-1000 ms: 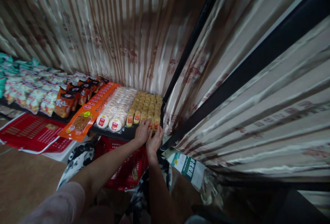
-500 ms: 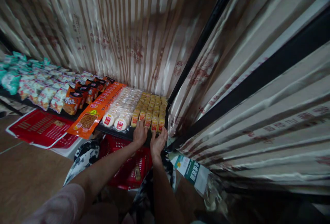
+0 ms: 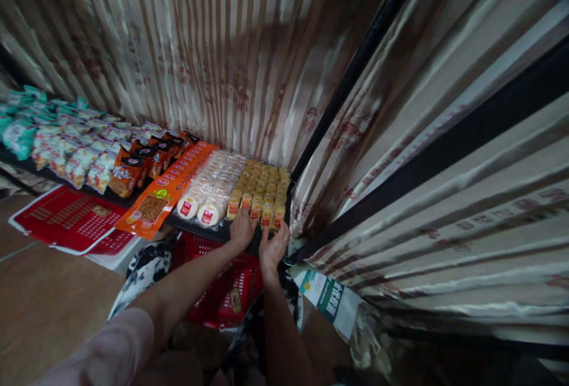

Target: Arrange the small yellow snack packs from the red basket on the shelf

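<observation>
Small yellow wrapped snack packets (image 3: 262,181) stand in tight rows at the right end of a black shelf (image 3: 213,233). My left hand (image 3: 242,230) is at the front of these rows, its fingers closed around a packet in the front row. Just to the right, my right hand (image 3: 273,248) has thumb and fingers on the front packets near the shelf's corner. Parts of the front packets are hidden behind my fingers. Left of the yellow rows lie round white wrapped crackers (image 3: 208,214) with red labels, in two rows.
An orange snack bag strip (image 3: 153,205), orange-black bags (image 3: 127,172), white bags (image 3: 82,158) and green bags (image 3: 20,137) fill the shelf leftward. Below are a red basket (image 3: 213,297) and a red sheet (image 3: 66,220). A pleated curtain (image 3: 200,48) and black poles (image 3: 351,72) stand behind and right.
The view has shifted very slightly. Both hands stay at the front of the yellow packets, with hardly any movement.
</observation>
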{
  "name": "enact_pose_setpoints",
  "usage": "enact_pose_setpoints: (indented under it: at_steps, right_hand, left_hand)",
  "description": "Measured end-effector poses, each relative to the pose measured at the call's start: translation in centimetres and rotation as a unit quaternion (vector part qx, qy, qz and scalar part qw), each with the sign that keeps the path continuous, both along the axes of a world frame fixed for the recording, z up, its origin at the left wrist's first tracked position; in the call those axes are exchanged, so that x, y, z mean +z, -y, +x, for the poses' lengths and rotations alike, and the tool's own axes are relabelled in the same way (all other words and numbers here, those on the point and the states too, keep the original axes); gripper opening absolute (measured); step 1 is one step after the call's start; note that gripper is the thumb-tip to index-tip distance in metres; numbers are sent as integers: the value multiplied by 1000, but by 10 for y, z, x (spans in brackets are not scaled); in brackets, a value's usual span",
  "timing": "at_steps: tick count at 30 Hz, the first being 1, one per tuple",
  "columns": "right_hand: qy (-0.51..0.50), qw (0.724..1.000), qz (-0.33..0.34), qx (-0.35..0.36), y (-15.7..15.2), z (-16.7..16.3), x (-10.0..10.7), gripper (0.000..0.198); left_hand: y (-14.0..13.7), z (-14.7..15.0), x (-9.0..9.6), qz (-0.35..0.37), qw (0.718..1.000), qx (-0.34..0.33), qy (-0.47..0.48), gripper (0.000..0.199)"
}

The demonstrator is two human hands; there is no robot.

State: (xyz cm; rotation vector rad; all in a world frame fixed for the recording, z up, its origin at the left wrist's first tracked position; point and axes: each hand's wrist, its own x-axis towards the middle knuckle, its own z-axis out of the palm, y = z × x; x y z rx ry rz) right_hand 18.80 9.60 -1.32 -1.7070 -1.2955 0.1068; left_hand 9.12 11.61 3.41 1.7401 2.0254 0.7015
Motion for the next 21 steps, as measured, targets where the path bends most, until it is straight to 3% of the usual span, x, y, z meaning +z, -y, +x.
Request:
enact_pose_setpoints:
  at_steps: [10, 21]
  right_hand:
    - [12, 1000, 5, 1, 0, 0, 0, 51]
    - [1, 1000, 3, 0, -1, -1, 0, 51]
  left_hand:
    - [-3, -3, -6, 20, 999, 11, 39, 18]
    - [-9, -3, -16, 31, 998, -8, 57, 19]
